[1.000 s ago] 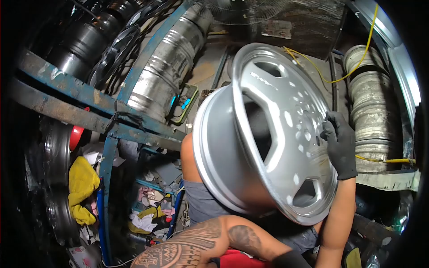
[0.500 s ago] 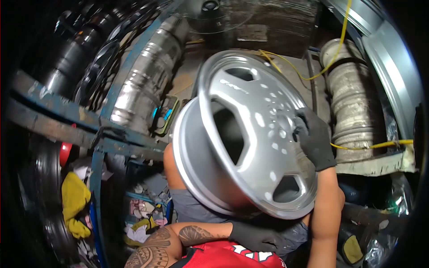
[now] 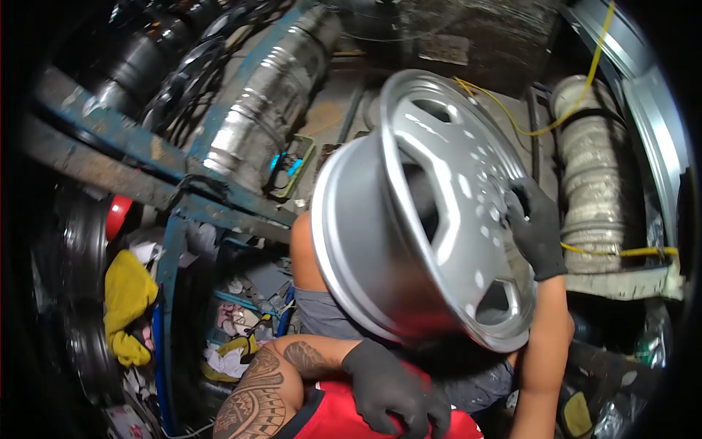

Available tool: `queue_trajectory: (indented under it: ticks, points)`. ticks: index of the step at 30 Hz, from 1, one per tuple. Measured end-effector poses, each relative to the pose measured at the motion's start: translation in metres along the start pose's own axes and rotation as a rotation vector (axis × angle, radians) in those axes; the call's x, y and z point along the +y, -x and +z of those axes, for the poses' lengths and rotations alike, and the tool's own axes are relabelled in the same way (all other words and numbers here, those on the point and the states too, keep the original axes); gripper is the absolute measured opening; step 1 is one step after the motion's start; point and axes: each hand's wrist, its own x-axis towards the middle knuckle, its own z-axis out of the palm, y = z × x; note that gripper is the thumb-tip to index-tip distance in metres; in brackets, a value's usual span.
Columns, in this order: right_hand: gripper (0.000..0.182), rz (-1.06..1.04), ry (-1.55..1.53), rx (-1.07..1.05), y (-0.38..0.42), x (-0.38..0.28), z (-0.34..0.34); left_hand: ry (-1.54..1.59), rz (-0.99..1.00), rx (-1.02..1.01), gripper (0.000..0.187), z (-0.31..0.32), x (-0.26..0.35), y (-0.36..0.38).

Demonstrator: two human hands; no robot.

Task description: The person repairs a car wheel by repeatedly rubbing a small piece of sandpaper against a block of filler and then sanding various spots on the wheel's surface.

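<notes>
The wheel is on your lap, a large silver rim tilted on its edge; its face, with wide openings and a ring of small holes around the middle, is turned toward your right side, and its deep barrel toward your left knee; its lower edge is over your gray shorts. Your right hand, in a dark glove, is against the face beside the small holes, fingers bent and fairly narrow; whether they close on anything, you cannot tell. Your left hand, also gloved, is below the wheel and apart from it, over your red shirt, fingers curled downward; whether they grip the cloth, you cannot tell. Beyond your left knee is a green tray with bright blue things inside; farther left, a blue metal rack runs across, a yellow cloth hanging below it; a stack of shiny rims lies behind the tray. To your right is a stack of dull rims, with a yellow hose passing its near end.
</notes>
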Motion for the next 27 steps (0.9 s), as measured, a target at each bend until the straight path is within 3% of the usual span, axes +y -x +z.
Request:
queue_trajectory:
  ticks: [3,5,7,16,19,20,21,23,27]
  points:
    - [0.019,-0.071,0.112,0.112,0.005,0.013,0.005,0.363,-0.251,-0.116,0.015,0.007,-0.026,0.012]
    - [0.02,-0.068,0.073,0.131,0.005,0.007,0.0,0.656,-0.215,0.107,0.013,0.013,-0.03,0.011]
    - [0.023,-0.056,0.1,0.141,0.005,0.012,-0.002,0.755,-0.188,0.202,0.014,0.027,-0.034,0.008]
    - [0.027,-0.078,0.106,0.122,0.001,0.02,-0.001,0.92,0.117,0.358,0.021,0.056,-0.042,-0.013]
    - [0.028,-0.037,0.142,0.132,0.002,0.017,0.002,0.93,0.175,0.363,0.023,0.057,-0.042,-0.018]
    - [0.028,0.124,0.014,0.037,0.002,0.005,-0.005,0.93,0.186,0.365,0.024,0.059,-0.04,-0.019]
    - [0.027,-0.021,0.08,0.128,0.002,0.016,0.002,0.929,0.197,0.374,0.025,0.059,-0.04,-0.021]
    - [0.028,0.208,-0.098,0.056,0.002,0.006,0.001,0.922,0.214,0.372,0.027,0.061,-0.041,-0.025]
    - [0.028,0.139,-0.03,0.034,0.001,-0.002,-0.007,0.934,0.268,0.385,0.03,0.059,-0.039,-0.027]
